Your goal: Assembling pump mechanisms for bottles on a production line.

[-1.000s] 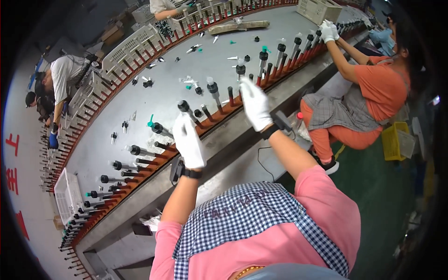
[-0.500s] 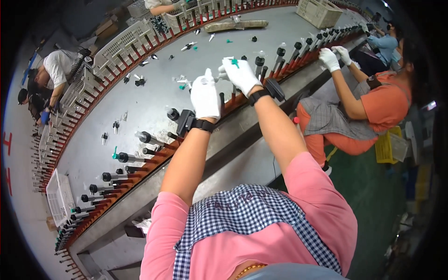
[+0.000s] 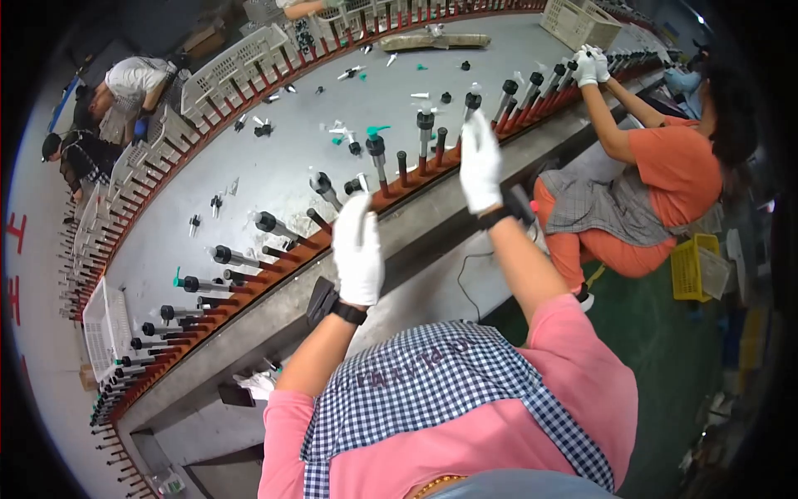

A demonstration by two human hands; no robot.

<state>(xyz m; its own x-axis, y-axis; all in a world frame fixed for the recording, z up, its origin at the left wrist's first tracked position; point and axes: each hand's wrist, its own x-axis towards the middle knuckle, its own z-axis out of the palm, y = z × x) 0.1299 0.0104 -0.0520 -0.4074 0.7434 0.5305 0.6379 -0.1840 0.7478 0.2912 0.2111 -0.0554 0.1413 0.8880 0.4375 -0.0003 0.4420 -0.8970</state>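
My left hand [image 3: 357, 254], in a white glove, is above the near metal edge with its fingers stretched out and nothing seen in it. My right hand [image 3: 480, 162], gloved too and blurred, reaches up with fingers extended. Its fingertips overlap the foot of a black-collared pump head [image 3: 473, 98] on a peg; whether they touch cannot be made out. Between my hands a pump head with a green spout [image 3: 376, 148] stands on a red peg. Beside it are a bare dark-topped peg [image 3: 402, 169] and another black-collared pump head [image 3: 425, 125] with a clear top.
Red pegs with pump heads line the curved near edge of the grey table [image 3: 274, 166]. Loose black, white and green parts [image 3: 339, 133] lie on it. A cream crate [image 3: 579, 23] and white baskets [image 3: 106, 324] stand around. A co-worker in orange [image 3: 665, 166] sits at right; others work at far left.
My hands have parted: the left came back toward me, the right went rightward. The green spout piece at my right hand is no longer there; a green-spouted pump head now stands on a peg between them.
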